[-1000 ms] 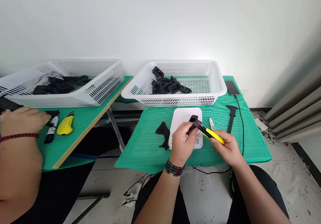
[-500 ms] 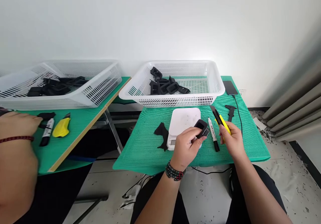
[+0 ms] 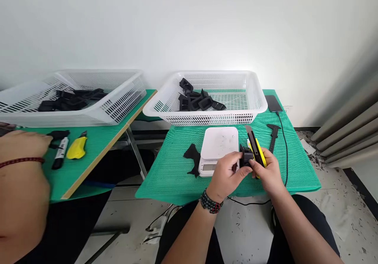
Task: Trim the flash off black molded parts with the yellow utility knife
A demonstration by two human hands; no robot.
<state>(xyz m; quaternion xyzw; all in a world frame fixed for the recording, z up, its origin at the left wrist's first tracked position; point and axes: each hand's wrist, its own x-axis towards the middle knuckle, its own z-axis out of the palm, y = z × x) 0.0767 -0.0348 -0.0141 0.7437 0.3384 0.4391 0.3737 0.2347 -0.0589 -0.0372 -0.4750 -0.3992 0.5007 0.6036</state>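
Note:
A small black plastic part (image 3: 246,157) is pinched in my left hand (image 3: 228,173), in front of the kitchen scale. My right hand (image 3: 268,171) is closed round a yellow and black utility knife (image 3: 259,153), its blade out and pointing away from me. The knife lies right beside the black part, and my right thumb reaches onto the part. Behind the knife, a marker (image 3: 249,143) is mostly hidden. The white scale (image 3: 220,142) has dark crumbs on its plate. Left of it lies a flat, irregular black piece (image 3: 193,159).
A white basket (image 3: 206,119) with several black parts stands behind the scale. At right are black calipers (image 3: 273,134) and a black device (image 3: 273,103) with a cable. On the left table are another basket (image 3: 59,119), a yellow cutter (image 3: 77,147), a marker (image 3: 60,153) and a person's arm (image 3: 23,185).
My hands have come together. The black part has moved right and turned, the knife has shifted left against it, and my right thumb now touches the part. The view has shifted slightly.

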